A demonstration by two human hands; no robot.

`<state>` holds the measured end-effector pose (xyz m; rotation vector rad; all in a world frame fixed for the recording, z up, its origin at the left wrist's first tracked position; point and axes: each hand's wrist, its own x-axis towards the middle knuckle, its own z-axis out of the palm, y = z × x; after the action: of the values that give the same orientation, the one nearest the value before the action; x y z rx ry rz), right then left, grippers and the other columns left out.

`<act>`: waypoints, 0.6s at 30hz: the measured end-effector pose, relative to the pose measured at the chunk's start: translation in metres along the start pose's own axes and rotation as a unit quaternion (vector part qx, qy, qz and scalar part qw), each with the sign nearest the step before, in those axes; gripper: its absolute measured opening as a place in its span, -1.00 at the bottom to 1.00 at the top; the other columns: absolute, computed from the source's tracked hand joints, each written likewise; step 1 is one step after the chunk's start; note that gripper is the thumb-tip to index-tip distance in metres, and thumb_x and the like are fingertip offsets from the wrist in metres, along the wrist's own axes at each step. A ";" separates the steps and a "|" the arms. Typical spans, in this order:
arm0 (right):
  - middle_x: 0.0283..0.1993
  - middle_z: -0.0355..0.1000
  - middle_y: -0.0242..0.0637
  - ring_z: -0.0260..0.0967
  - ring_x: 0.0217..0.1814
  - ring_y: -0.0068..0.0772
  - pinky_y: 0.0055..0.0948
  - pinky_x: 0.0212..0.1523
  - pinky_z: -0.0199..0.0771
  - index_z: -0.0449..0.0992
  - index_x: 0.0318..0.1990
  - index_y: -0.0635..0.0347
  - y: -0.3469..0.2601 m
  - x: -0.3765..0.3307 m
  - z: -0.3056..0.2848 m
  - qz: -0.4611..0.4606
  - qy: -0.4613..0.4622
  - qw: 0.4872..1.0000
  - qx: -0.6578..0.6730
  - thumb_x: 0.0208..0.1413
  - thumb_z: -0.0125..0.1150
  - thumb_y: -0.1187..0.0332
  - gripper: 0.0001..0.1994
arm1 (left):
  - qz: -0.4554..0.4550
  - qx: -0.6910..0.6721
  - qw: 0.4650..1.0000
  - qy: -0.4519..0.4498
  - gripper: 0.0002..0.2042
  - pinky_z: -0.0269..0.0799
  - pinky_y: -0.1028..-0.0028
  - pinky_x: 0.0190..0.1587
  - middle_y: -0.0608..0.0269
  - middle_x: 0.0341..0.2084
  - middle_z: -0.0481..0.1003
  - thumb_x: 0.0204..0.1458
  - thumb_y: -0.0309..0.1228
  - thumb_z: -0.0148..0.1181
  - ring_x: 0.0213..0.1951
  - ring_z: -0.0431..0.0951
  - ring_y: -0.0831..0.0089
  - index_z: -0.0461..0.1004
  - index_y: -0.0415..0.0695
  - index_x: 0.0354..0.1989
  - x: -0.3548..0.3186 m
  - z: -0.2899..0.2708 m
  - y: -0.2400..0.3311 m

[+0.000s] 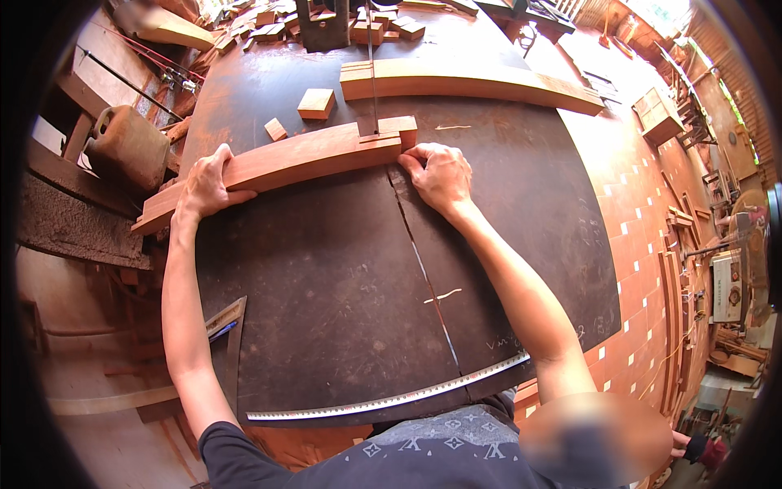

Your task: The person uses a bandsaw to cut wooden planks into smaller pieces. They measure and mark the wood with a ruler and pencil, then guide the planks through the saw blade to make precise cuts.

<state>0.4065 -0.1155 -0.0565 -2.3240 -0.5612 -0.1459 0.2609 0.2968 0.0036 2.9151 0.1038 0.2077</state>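
A reddish wooden beam (297, 161) lies across the dark saw table (326, 310), its right end cut with a step. The thin upright blade of a bandsaw (373, 77) stands at that stepped end. My left hand (208, 183) grips the beam near its left end, the thumb along the near side. Around the right end, just right of the blade, the curled fingers of my right hand (438, 171) hold the beam. Two small wood blocks, a larger one (316, 103) and a smaller one (275, 129), sit behind it.
Farther back lies a second, curved beam (472, 84). Several offcuts (269, 31) pile up at the table's far edge. A measuring tape (391, 402) runs along the near edge. At left are a dirty jug (129, 151) and a wooden square (232, 326). Another person's hand (678, 442) shows at lower right.
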 end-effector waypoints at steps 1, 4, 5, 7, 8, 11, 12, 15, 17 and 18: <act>-0.17 0.74 -0.14 0.70 -0.06 0.04 -0.04 0.05 0.64 0.84 -0.17 -0.01 -0.001 0.000 0.000 0.001 0.001 1.000 0.003 0.25 0.47 0.10 -0.78 | 0.000 0.001 1.000 -0.001 -0.29 0.58 0.10 -0.07 -0.11 -0.36 0.63 -0.32 -0.20 0.84 -0.20 0.70 -0.15 0.40 -0.18 -0.11 0.000 0.000 -0.001; -0.18 0.74 -0.14 0.70 -0.06 0.04 -0.04 0.05 0.64 0.84 -0.16 -0.01 -0.003 0.000 -0.001 0.009 -0.002 1.000 0.007 0.26 0.47 0.10 -0.78 | 0.002 0.001 1.000 -0.001 -0.29 0.58 0.10 -0.06 -0.12 -0.35 0.64 -0.32 -0.19 0.84 -0.19 0.70 -0.15 0.41 -0.18 -0.11 0.002 -0.001 0.000; -0.18 0.74 -0.14 0.70 -0.06 0.04 -0.04 0.05 0.64 0.84 -0.16 -0.01 -0.003 0.000 -0.001 0.008 0.000 1.000 0.007 0.26 0.47 0.10 -0.78 | 0.005 0.000 1.000 0.001 -0.29 0.58 0.10 -0.06 -0.12 -0.35 0.64 -0.31 -0.19 0.84 -0.19 0.70 -0.15 0.41 -0.18 -0.11 0.003 -0.001 0.000; -0.18 0.74 -0.14 0.70 -0.07 0.04 -0.04 0.05 0.64 0.84 -0.16 -0.01 -0.004 -0.001 -0.001 0.005 0.003 1.000 0.006 0.26 0.47 0.10 -0.78 | 0.007 0.000 1.000 0.004 -0.29 0.59 0.10 -0.06 -0.12 -0.35 0.64 -0.31 -0.19 0.83 -0.18 0.70 -0.15 0.41 -0.18 -0.11 0.003 0.000 -0.002; -0.18 0.74 -0.14 0.70 -0.07 0.05 -0.04 0.06 0.64 0.84 -0.15 -0.01 -0.004 0.000 -0.001 0.007 0.005 1.000 0.006 0.26 0.47 0.10 -0.78 | 0.007 0.000 1.000 0.003 -0.29 0.59 0.10 -0.05 -0.12 -0.35 0.64 -0.31 -0.18 0.83 -0.18 0.71 -0.15 0.41 -0.18 -0.11 0.004 0.000 -0.002; -0.17 0.74 -0.14 0.70 -0.07 0.05 -0.04 0.06 0.64 0.85 -0.15 -0.01 -0.004 0.000 -0.001 0.013 0.007 1.000 0.006 0.26 0.48 0.10 -0.78 | 0.002 0.005 1.000 0.000 -0.29 0.61 0.11 -0.04 -0.14 -0.34 0.65 -0.30 -0.16 0.83 -0.17 0.72 -0.15 0.42 -0.20 -0.11 0.004 0.000 0.000; -0.17 0.74 -0.13 0.70 -0.07 0.05 -0.04 0.06 0.64 0.85 -0.15 -0.01 -0.004 0.000 -0.001 0.016 0.007 1.000 0.008 0.26 0.48 0.10 -0.78 | -0.001 0.007 1.000 -0.003 -0.29 0.62 0.11 -0.03 -0.15 -0.34 0.66 -0.29 -0.15 0.82 -0.16 0.72 -0.15 0.43 -0.20 -0.10 0.005 -0.001 0.002; -0.18 0.74 -0.13 0.71 -0.08 0.05 -0.05 0.07 0.65 0.85 -0.15 -0.02 -0.005 0.000 0.000 0.023 0.005 1.000 0.015 0.25 0.48 0.10 -0.78 | -0.003 0.004 1.000 -0.006 -0.29 0.61 0.10 -0.03 -0.15 -0.33 0.66 -0.29 -0.15 0.82 -0.16 0.72 -0.16 0.42 -0.20 -0.10 0.004 -0.001 -0.001; -0.19 0.74 -0.13 0.71 -0.08 0.05 -0.06 0.08 0.65 0.85 -0.15 -0.02 -0.006 0.000 -0.001 0.027 0.003 0.999 0.018 0.25 0.48 0.10 -0.78 | -0.002 0.011 1.000 -0.006 -0.29 0.61 0.09 -0.02 -0.15 -0.32 0.67 -0.29 -0.14 0.82 -0.15 0.72 -0.17 0.43 -0.20 -0.10 0.005 -0.001 -0.002; -0.19 0.74 -0.13 0.71 -0.08 0.04 -0.06 0.08 0.65 0.85 -0.15 -0.03 -0.006 0.000 -0.001 0.029 0.002 0.999 0.017 0.25 0.48 0.10 -0.78 | -0.002 0.015 1.000 -0.006 -0.29 0.61 0.08 -0.01 -0.15 -0.31 0.67 -0.29 -0.14 0.82 -0.14 0.72 -0.17 0.43 -0.20 -0.10 0.004 -0.001 -0.002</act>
<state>0.4038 -0.1125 -0.0517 -2.3032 -0.4909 -0.1120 0.2649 0.2997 0.0045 2.9450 0.1130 0.1901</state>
